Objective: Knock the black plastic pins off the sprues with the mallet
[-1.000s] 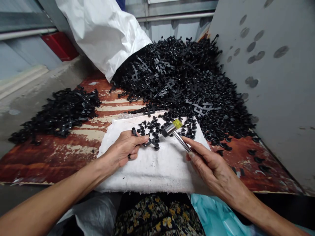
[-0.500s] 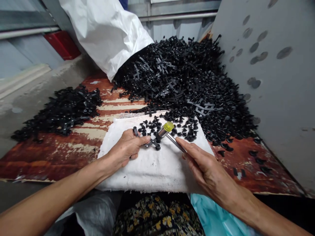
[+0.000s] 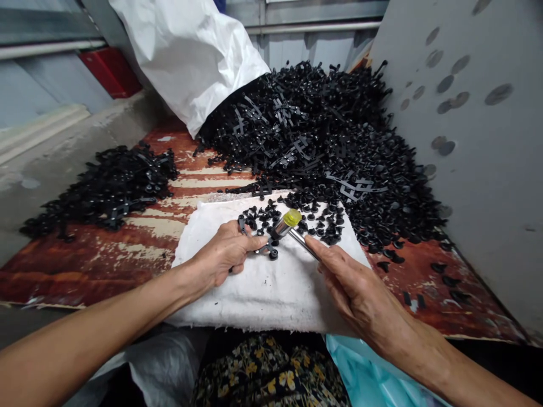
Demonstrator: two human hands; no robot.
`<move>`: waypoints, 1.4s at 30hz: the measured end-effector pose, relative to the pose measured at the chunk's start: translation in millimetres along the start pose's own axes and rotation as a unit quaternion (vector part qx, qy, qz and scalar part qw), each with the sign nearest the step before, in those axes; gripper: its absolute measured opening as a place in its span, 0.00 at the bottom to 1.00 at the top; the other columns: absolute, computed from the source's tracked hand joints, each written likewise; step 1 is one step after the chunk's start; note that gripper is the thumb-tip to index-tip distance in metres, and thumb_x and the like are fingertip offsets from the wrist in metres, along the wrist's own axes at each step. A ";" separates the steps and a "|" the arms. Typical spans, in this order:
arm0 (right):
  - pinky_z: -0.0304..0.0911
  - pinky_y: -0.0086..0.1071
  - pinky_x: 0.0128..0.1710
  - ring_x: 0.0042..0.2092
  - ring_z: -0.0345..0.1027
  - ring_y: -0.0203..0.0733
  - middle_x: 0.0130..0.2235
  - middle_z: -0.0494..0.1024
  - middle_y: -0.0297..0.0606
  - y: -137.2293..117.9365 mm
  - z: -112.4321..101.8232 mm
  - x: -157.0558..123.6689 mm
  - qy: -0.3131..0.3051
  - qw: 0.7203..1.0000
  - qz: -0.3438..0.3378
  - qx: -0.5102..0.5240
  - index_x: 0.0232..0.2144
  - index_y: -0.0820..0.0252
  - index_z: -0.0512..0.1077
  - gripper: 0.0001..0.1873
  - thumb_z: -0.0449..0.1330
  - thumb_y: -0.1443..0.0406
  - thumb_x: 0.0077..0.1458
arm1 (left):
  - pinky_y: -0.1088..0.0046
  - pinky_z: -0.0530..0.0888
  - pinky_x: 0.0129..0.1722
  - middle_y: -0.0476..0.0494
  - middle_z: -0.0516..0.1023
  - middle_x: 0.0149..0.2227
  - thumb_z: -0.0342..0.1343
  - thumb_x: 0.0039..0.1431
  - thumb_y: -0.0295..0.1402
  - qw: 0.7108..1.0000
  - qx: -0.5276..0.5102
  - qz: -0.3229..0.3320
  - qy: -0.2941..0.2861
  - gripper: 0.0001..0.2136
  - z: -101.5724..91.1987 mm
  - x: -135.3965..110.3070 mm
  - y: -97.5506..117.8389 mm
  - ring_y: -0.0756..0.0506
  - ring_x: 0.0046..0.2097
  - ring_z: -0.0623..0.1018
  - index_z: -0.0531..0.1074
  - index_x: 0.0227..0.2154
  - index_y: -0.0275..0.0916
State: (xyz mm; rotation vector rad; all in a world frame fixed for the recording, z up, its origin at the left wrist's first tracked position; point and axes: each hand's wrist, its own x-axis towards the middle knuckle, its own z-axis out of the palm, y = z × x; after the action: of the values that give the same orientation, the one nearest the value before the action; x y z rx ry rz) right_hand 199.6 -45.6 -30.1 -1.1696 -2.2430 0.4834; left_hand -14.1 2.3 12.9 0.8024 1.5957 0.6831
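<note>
**Steel-headed hammer with a translucent yellow face (image 3: 283, 227) lowered over a dark jointed strip with round black ends (image 3: 264, 249)**

The left hand (image 3: 227, 249) pinches the strip between thumb and fingers, just above a frayed white cloth (image 3: 254, 299); one round end juts out to the right of the thumb, another stands up behind the knuckles. The right hand (image 3: 345, 277) is wrapped around the hammer's shiny metal handle, forefinger stretched along it. The yellow face points up; the opposite, dark end is down at the strip, though whether they touch cannot be told.

One second ago the hammer head was higher and farther right, clear of the strip. Compared with half a second ago, its pose is nearly unchanged, and the scene has slid slightly rightward in view.

Small black round-capped pieces (image 3: 333, 226) lie scattered along the cloth's far edge. Beyond rises a large black heap of parts (image 3: 314, 124), partly under a crumpled white sack (image 3: 199, 56).
</note>
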 end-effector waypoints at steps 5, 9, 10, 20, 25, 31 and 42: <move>0.70 0.37 0.29 0.29 0.69 0.42 0.34 0.73 0.44 -1.8 -2.8 0.3 -0.005 0.999 -0.016 -0.028 0.62 0.72 0.58 0.28 0.43 0.76 0.60 | 0.82 0.44 0.14 0.53 0.72 0.17 0.58 0.56 0.25 1.000 -0.011 -0.021 -0.019 0.11 0.6 -0.4 2.1 0.59 0.12 0.49 0.59 0.28 0.41; 0.68 0.33 0.27 0.26 0.67 0.39 0.34 0.72 0.43 0.0 -2.8 0.7 0.002 0.998 -0.029 -0.052 0.62 0.70 0.58 0.28 0.43 0.76 0.60 | 0.82 0.46 0.13 0.58 0.62 0.12 0.55 0.57 0.23 0.999 -0.018 -0.019 -0.027 0.12 3.7 -1.4 2.1 0.59 0.12 0.49 0.59 0.24 0.40; 0.68 0.33 0.26 0.26 0.67 0.39 0.34 0.72 0.43 1.0 -3.0 1.2 0.003 0.998 -0.031 -0.056 0.62 0.70 0.58 0.28 0.43 0.76 0.60 | 0.82 0.47 0.13 0.59 0.61 0.11 0.55 0.57 0.23 0.999 -0.020 -0.018 -0.027 0.12 4.3 -1.1 1.2 0.59 0.12 0.49 0.58 0.24 0.40; 0.69 0.29 0.32 0.34 0.71 0.40 0.35 0.72 0.38 -6.9 -6.0 1.3 0.089 0.995 -0.054 -0.007 0.66 0.53 0.52 0.33 0.46 0.77 0.61 | 0.83 0.47 0.12 0.51 0.74 0.19 0.55 0.59 0.25 0.999 -0.022 -0.006 -0.028 0.09 3.4 0.4 -4.5 0.59 0.12 0.50 0.60 0.30 0.40; 0.64 0.28 0.22 0.23 0.64 0.36 0.31 0.70 0.36 -8.9 -7.3 2.2 0.040 0.994 -0.059 -0.083 0.67 0.55 0.52 0.35 0.45 0.77 0.59 | 0.83 0.47 0.12 0.50 0.74 0.19 0.55 0.59 0.26 0.999 -0.024 0.004 -0.025 0.09 3.0 0.0 -5.6 0.59 0.12 0.52 0.59 0.30 0.41; 0.68 0.30 0.29 0.33 0.71 0.40 0.40 0.73 0.42 -16.8 -12.6 -2.4 0.093 0.994 -0.051 -0.041 0.69 0.51 0.46 0.39 0.47 0.78 0.59 | 0.83 0.47 0.13 0.54 0.71 0.18 0.57 0.58 0.27 0.999 -0.034 0.013 -0.038 0.10 1.5 -1.0 -6.7 0.59 0.13 0.51 0.59 0.28 0.41; 0.63 0.30 0.21 0.23 0.64 0.37 0.34 0.71 0.37 -14.5 -10.1 -5.9 0.018 0.995 -0.039 -0.089 0.68 0.52 0.48 0.39 0.46 0.78 0.56 | 0.82 0.47 0.13 0.50 0.73 0.20 0.55 0.59 0.25 0.999 -0.018 0.007 -0.029 0.09 2.5 -2.9 -4.8 0.58 0.14 0.54 0.59 0.28 0.40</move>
State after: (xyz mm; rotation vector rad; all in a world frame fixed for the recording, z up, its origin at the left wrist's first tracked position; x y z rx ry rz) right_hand 199.6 -57.9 -16.2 -1.1624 -2.3285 0.2345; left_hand -12.0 -2.9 10.4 0.8017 1.5230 0.6903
